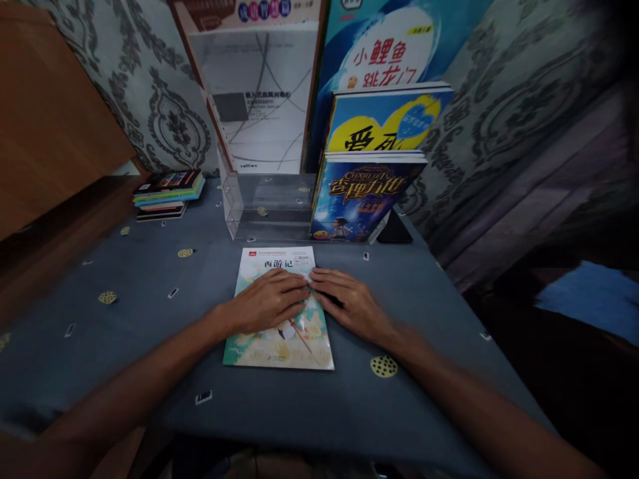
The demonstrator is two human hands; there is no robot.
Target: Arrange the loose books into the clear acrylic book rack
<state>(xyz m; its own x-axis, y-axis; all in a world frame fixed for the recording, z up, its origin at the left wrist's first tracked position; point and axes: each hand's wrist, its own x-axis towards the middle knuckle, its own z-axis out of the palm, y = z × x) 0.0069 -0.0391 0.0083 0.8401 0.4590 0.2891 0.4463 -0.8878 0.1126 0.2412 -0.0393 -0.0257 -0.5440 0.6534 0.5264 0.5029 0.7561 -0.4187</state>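
Head view, clock face centred on the book with twelve pointing away from the person. Item: one book (279,352), thin, pale-covered, lying shut and face up on the grey table (150,319), its title running along the twelve o'clock edge and reading upright to the person, a small label sitting near the one o'clock corner. Item: left hand (272,299), coming in from eight o'clock, resting palm down across the cover, fingers lying extended and released, grasping nothing. Item: right hand (352,303), coming in from four o'clock, reaching over the edge at two to three o'clock, fingertips resting on the cover, fingers lying loosely straight, clenching nothing; the fingertips of both hands are meeting or nearly meeting, which of these one cannot tell. Item: clear rack (232,206), standing just beyond the book at twelve. Its contents: a white booklet (272,133) leaning upright at twelve, before a brown-edged book (219,20); at one o'clock, a blue book (354,216) standing in front, a yellow book (369,126) rising behind it, a teal book (444,20) rearmost. Item: small stack (170,186) of books, lying at ten to eleven. Item: black slab (399,229), lying at two, partly hidden. Item: patterned curtain (174,120), hanging behind at eleven.
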